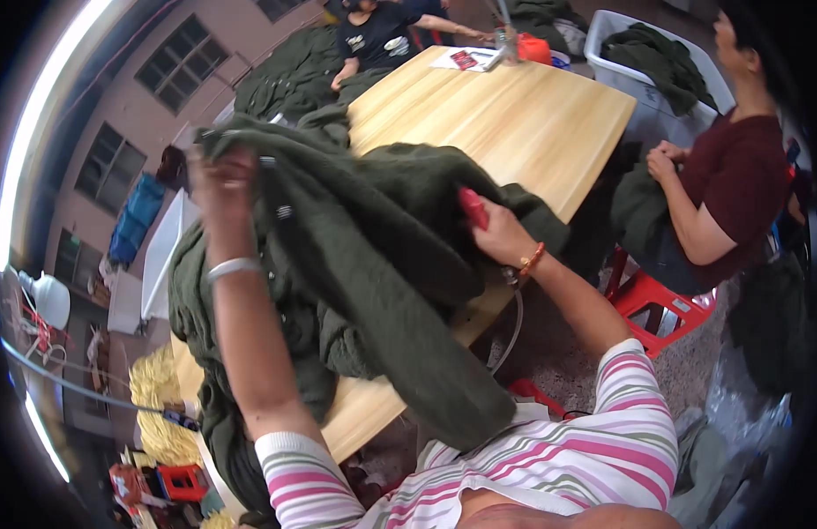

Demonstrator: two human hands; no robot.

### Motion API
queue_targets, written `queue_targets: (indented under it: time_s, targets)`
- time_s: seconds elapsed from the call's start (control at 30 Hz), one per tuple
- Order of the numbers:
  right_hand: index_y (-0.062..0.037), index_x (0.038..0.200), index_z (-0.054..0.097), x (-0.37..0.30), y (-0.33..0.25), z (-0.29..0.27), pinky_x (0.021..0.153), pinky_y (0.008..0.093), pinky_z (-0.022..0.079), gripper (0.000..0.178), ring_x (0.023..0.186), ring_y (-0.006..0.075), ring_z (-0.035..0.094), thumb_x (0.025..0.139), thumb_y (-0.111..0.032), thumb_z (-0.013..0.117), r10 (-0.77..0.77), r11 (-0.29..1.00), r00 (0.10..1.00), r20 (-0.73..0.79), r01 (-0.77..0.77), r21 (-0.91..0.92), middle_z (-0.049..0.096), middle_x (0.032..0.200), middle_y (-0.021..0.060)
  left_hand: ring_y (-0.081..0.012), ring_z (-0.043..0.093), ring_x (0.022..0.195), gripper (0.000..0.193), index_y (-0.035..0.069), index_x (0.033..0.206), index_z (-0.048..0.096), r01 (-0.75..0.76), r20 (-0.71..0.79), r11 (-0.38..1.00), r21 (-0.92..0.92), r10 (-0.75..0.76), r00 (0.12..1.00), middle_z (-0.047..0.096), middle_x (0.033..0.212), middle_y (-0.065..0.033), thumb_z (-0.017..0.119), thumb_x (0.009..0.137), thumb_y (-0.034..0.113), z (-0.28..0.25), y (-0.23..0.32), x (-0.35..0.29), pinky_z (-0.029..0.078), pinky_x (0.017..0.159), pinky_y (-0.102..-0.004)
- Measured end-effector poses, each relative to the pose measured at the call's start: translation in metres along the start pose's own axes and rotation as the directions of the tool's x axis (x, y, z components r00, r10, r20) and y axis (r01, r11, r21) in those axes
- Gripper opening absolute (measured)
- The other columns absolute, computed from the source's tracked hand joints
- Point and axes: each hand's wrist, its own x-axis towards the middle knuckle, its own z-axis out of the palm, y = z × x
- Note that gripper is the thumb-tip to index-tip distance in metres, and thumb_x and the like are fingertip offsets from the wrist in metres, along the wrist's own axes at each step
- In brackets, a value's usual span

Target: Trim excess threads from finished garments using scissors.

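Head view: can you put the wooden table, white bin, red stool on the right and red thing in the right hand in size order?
Largest to smallest:
1. wooden table
2. white bin
3. red stool
4. red thing in the right hand

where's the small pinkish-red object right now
In the head view, the small pinkish-red object is just right of centre, held in the person's right hand beside the dark green garment.

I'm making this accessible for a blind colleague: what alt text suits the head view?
A person in a striped top holds up a dark green garment over a wooden table, blurred left hand at its upper end, right hand gripping a red object. A co-worker in maroon is at right, near a red stool.
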Motion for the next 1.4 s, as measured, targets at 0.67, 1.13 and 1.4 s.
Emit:
queue_targets:
  time_s: [0.67, 1.13, 1.4]
  targets:
    - [-0.0028, 0.126, 0.050, -0.097, -0.009, -0.076, 0.043, 0.0201, 0.045, 0.037, 0.058, 0.0087, 0.060, 0.091, -0.015, 0.055, 0.489, 0.872, 0.871, 0.052, -0.490, 0.001, 0.062, 0.069, 0.0022, -0.0098, 0.058, 0.078, 0.066, 0.004, 0.134, 0.037, 0.491, -0.495, 0.616, 0.616, -0.182, 0.850, 0.050, 0.111, -0.0099, 0.074, 0.079, 0.011, -0.055, -0.134, -0.203, 0.051, 0.061, -0.0237]
    - [-0.0012, 0.123, 0.051, -0.085, -0.103, -0.017, 0.075, 0.0341, 0.051, 0.041, 0.077, 0.0282, 0.068, 0.085, -0.011, 0.061, -0.023, 0.973, 0.881, 0.473, 0.127, -0.190, 0.066, 0.090, 0.0151, -0.0370, 0.059, 0.092, 0.048, 0.017, 0.123, 0.053, 0.044, -0.045, 0.052, 0.998, 0.007, 0.999, 0.050, 0.109, -0.0146, 0.067, 0.078, 0.010, -0.048, -0.127, -0.178, 0.049, 0.079, -0.0445]
    - [-0.0052, 0.115, 0.050, -0.040, -0.127, 0.039, 0.077, 0.0499, 0.048, 0.037, 0.085, 0.0429, 0.061, 0.086, -0.027, 0.057, 0.190, 0.868, 0.741, 0.644, 0.179, -0.463, 0.064, 0.087, 0.0223, -0.0355, 0.060, 0.089, 0.019, 0.009, 0.095, 0.063, 0.111, -0.130, -0.133, 0.985, -0.138, 0.982, 0.053, 0.098, -0.0163, 0.066, 0.078, 0.017, -0.061, -0.137, -0.173, 0.049, 0.075, -0.0448]
